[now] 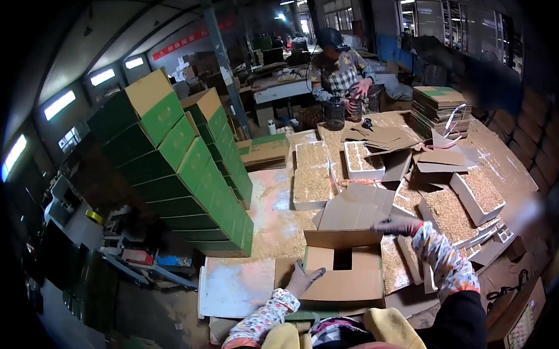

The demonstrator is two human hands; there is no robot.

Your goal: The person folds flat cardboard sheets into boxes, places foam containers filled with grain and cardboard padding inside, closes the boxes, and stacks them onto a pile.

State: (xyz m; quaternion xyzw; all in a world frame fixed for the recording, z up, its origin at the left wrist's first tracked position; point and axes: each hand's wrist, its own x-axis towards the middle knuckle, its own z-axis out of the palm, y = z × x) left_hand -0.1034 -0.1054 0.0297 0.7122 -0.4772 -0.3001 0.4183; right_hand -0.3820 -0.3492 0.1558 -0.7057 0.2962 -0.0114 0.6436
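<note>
An open cardboard box (345, 286) stands at the near edge of the table, its bottom flaps folded in with a dark gap between them. My left hand (305, 279) is at the box's left side, thumb and fingers apart. At the far right corner of the box, my right hand (397, 225) reaches over the raised far flap with its fingers stretched out. Beyond the box lies a flat grey-brown cardboard piece (356, 207). Both hands wear dark gloves under floral sleeves.
Tall stacks of green boxes (199, 171) stand on the left. Trays of wood shavings (312, 173) and loose cardboard (380, 138) cover the table (274, 202). Flattened boxes (437, 110) are piled at the back right. Across the table, another person (340, 71) handles dark jars (334, 113).
</note>
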